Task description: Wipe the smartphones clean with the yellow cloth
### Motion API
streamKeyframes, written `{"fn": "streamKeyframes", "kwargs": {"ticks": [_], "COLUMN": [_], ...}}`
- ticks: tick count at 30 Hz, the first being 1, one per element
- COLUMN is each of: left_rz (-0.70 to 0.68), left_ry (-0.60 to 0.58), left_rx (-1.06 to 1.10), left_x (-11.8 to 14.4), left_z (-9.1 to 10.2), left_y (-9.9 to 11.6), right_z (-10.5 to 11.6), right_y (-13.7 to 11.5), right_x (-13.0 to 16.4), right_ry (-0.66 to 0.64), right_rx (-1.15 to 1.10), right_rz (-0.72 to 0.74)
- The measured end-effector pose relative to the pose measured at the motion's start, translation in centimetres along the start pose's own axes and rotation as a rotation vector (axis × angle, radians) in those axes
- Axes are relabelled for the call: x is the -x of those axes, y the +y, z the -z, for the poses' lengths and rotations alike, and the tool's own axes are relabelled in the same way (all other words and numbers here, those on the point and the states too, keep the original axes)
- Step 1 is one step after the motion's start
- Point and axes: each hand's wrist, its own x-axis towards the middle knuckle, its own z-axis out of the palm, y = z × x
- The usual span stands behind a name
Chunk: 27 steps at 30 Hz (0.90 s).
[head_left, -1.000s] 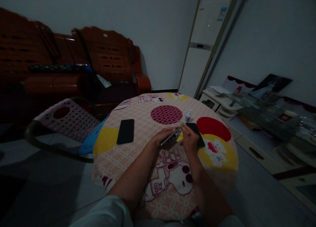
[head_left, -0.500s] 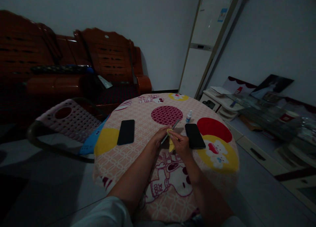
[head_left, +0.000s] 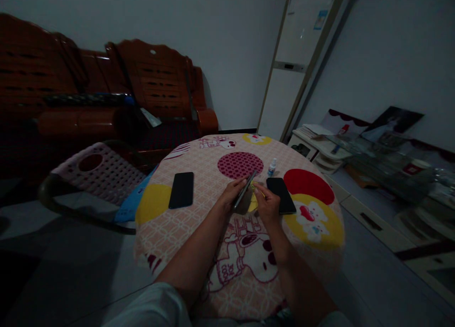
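My left hand (head_left: 232, 193) holds a thin dark phone (head_left: 245, 190) tilted on edge above the round table (head_left: 199, 232). Pressed against the phone's face is a small yellow cloth (head_left: 254, 201), pinched in my right hand (head_left: 267, 204). Two other black phones lie flat on the patterned tablecloth: one (head_left: 181, 189) to the left of my hands, one (head_left: 281, 195) just right of my right hand. A small white bottle with a blue cap (head_left: 272, 166) stands upright beyond them.
A pink perforated plastic chair (head_left: 99, 168) stands at the table's left. Dark red wooden sofas (head_left: 106, 95) line the back wall. A tall white air-conditioner unit (head_left: 300, 57) stands behind, and low cluttered shelves (head_left: 373, 161) run along the right.
My right hand with the yellow cloth moved left across the phone, then back right. The phone in my left hand is now tilted more steeply upright.
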Motion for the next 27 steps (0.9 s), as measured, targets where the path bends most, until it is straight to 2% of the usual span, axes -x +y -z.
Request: {"fn": "streamKeyframes", "kwargs": {"ticks": [4,10,20,27], "left_rz": [-0.026,-0.031,-0.038,-0.037], "left_ry": [-0.029,0.011,0.007,0.001], "left_rx": [-0.036,-0.084,-0.132,-0.114], "left_x": [0.11,0.16,0.07,0.07], "left_z": [-0.08,-0.05,0.2,0.13], "left_y": [-0.02,0.09,0.11,0.05], "right_z": [0.13,-0.13,-0.19,-0.25], "right_y": [0.6,0.39,0.95,0.63], "right_x": [-0.16,0.04,0.07,0.02], "right_ry": [-0.012,-0.069,-0.085,-0.048], "right_rx": [0.015,0.037,0.007,0.032], "right_rz": [0.018,0.003,-0.029,-0.029]}}
